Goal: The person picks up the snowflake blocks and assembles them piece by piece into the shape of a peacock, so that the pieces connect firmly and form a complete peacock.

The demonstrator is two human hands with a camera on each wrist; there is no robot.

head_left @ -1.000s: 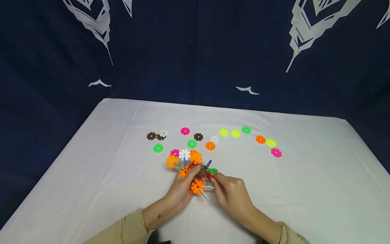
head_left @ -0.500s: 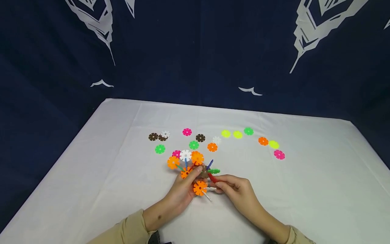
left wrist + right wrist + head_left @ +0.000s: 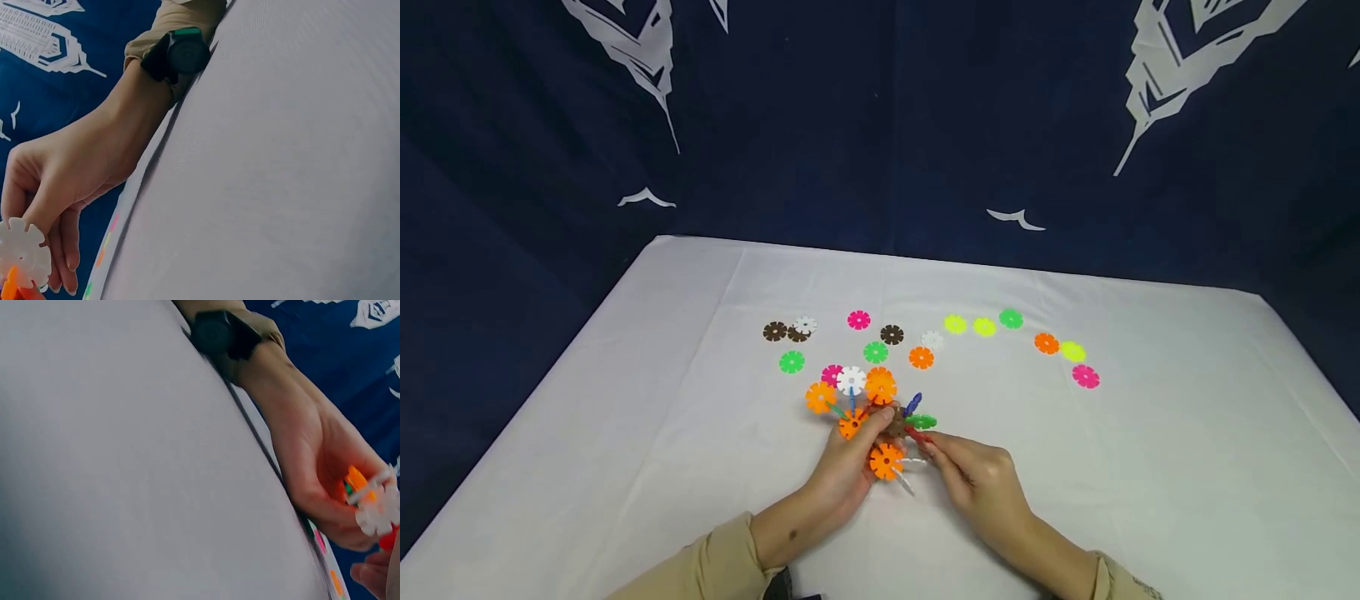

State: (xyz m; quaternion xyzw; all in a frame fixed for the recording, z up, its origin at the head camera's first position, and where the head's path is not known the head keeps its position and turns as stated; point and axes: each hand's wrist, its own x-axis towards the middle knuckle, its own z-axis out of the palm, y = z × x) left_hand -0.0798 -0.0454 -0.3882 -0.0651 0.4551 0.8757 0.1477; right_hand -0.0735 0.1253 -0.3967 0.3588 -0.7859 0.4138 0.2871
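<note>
One red disc (image 3: 917,434) sits pinched in the right grip (image 3: 976,477).

From my head, one view looks forward and down, the farthest of the three; it takes in most of the bench (image 3: 1150,467), a dark backdrop (image 3: 887,125) toward 12 o'clock, and my sleeves (image 3: 715,554) entering at 7 and 5; my left wrist's view sits low and much closer, rolled on its side, facing across to my right grip (image 3: 977,479) at 8 o'clock, backdrop toward 10, pale cloth (image 3: 287,156) toward 3; my right wrist's view nearly mirrors it, with my left grip (image 3: 838,471) at 4, backdrop toward 2, pale cloth toward 9; all three share parts of the joined discs (image 3: 886,461), cropped in both wrist views, and some loose discs (image 3: 921,357), mere slivers there.
</note>
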